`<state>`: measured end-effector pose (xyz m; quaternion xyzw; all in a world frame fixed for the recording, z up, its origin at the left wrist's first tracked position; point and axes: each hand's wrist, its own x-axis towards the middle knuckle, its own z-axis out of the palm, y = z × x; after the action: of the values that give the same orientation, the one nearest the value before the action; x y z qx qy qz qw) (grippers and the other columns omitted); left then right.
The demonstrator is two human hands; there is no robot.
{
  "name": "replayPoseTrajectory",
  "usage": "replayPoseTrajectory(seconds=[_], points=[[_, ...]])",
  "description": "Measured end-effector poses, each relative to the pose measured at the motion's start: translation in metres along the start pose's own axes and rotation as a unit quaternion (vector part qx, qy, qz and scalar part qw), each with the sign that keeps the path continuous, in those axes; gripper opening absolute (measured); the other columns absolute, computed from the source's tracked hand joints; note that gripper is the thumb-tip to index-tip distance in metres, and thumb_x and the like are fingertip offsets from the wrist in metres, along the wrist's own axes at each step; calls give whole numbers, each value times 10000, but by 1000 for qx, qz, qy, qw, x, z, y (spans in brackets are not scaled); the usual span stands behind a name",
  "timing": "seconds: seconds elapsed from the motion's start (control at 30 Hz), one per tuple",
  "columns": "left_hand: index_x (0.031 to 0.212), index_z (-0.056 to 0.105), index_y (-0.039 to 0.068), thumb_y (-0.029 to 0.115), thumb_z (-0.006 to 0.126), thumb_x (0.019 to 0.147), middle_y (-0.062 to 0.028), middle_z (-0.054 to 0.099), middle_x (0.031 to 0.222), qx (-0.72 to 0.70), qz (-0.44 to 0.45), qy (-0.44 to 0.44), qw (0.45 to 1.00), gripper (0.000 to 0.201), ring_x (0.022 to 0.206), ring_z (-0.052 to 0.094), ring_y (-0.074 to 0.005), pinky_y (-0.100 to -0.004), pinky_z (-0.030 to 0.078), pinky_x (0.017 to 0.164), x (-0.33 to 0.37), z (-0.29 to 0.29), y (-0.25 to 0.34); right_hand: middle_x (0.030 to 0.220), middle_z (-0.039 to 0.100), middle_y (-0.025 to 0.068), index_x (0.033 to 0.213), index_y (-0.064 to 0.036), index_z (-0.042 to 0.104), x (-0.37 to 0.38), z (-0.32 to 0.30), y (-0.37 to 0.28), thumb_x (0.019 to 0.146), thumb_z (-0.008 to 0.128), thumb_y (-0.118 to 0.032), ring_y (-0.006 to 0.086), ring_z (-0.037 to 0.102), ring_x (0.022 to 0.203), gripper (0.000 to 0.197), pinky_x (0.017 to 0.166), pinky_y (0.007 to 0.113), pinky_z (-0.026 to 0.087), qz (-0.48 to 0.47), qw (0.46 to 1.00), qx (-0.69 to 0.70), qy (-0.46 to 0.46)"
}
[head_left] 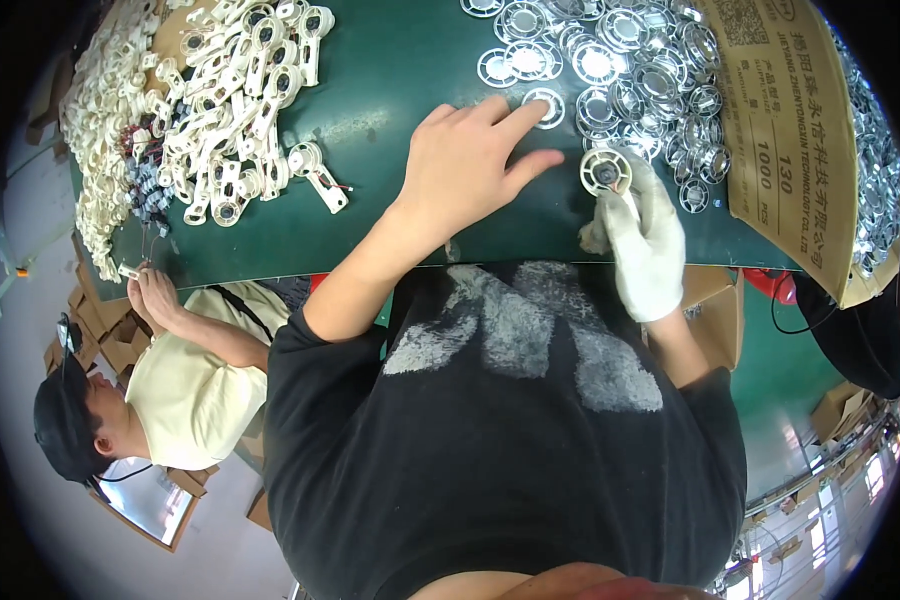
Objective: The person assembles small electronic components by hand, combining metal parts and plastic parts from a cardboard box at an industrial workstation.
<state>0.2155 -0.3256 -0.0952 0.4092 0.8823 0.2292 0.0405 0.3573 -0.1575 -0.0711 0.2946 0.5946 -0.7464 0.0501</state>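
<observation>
My bare left hand [470, 160] reaches over the green table with its thumb spread away from the fingers. Its index fingertip touches a loose silver ring [546, 97], a round spoked cover lying flat. In a white glove, my right hand [642, 235] grips a white fan housing [590, 165] whose round head faces up, with a dark motor at its centre. The glove hides the lower part of that housing. Just beyond both hands spreads a heap of silver round covers [655, 85]. A single white fan housing [315, 172] lies left of my left hand, a thin wire at its end.
Piles of white fan housings [260, 90] cover the table's left side, beside a bundle of small motors [148, 190]. A cardboard flap [780, 140] stands at the right, with more silver covers [870, 150] behind it. At the left edge a co-worker [185, 390] handles a small white part.
</observation>
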Motion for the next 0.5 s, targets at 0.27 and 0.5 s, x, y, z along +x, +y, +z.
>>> replayPoseTrajectory(seconds=[0.27, 0.5], points=[[1024, 683, 119, 168, 871, 726, -19, 656, 1111, -34, 51, 82, 995, 356, 981, 622, -279, -399, 519, 827, -16, 12, -17, 1007, 718, 50, 1342, -37, 612, -4, -7, -3, 956, 670, -154, 105, 668, 818, 408, 784, 266, 548, 33, 990, -135, 17], [1253, 657, 109, 263, 884, 731, -55, 635, 1134, -30, -33, 121, 992, 589, 1057, 570, -305, -425, 465, 942, -23, 8, -7, 1005, 760, 184, 1229, -108, 665, 2, 6, -13, 898, 710, -273, 353, 744, 973, 372, 868, 420, 579, 41, 891, -453, 9]])
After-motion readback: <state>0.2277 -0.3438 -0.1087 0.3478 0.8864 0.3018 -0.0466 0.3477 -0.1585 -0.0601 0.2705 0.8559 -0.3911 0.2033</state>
